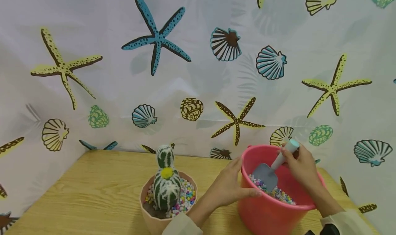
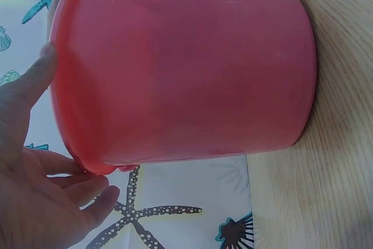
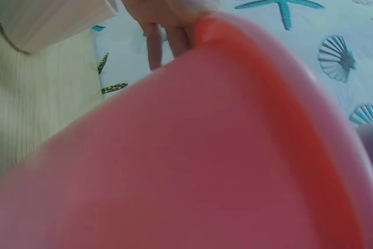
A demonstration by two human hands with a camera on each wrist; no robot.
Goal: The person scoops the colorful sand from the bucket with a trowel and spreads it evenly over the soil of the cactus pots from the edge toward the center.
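Note:
A pink bucket [image 1: 272,214] stands on the table at the right, holding small multicoloured pebbles [image 1: 283,195]. My right hand [image 1: 300,164] grips the pale handle of a small grey shovel [image 1: 266,176] over the bucket, its blade tilted down at the pebbles. My left hand [image 1: 227,185] touches the left side of the bucket's rim, thumb and fingers spread apart; in the left wrist view the fingers [image 2: 76,182] rest loosely against the rim's outside. The right hand is out of sight in its own wrist view, behind the bucket wall.
Left of the bucket stands a pale pot [image 1: 143,193] with a toy-like cactus [image 1: 167,190] bearing a yellow flower; colourful pebbles cover part of its surface. The wooden table [image 1: 92,193] reaches back to a white cloth [image 1: 198,80] printed with starfish and shells.

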